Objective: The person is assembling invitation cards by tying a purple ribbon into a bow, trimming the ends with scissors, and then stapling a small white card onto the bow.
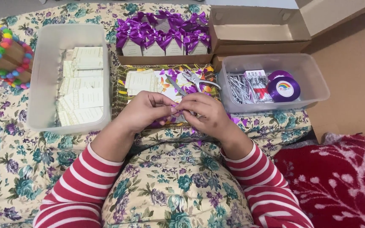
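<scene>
Left hand (145, 110) and right hand (205, 113) meet fingertip to fingertip over a small purple ribbon piece (178, 110), pinching it above a patterned tray (121, 99); scissors (195, 81) and a few cream cards (141, 80) lie on the tray just beyond the hands. Left clear tub (43, 84) holds cream cards; right clear tub (313, 80) holds a purple ribbon spool (283, 88) and small packets (250, 86); a cardboard box (165, 59) of purple-bowed favour boxes (161, 36) sits behind the tray; bead-rimmed basket (5, 52) far left; all on floral cloth (13, 160).

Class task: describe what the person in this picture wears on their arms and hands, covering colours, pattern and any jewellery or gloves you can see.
Both arms wear long sleeves with red and white horizontal stripes, pushed up to about mid-forearm. The left hand and right hand are bare, with no gloves. No rings, watch or bracelets can be made out.
</scene>
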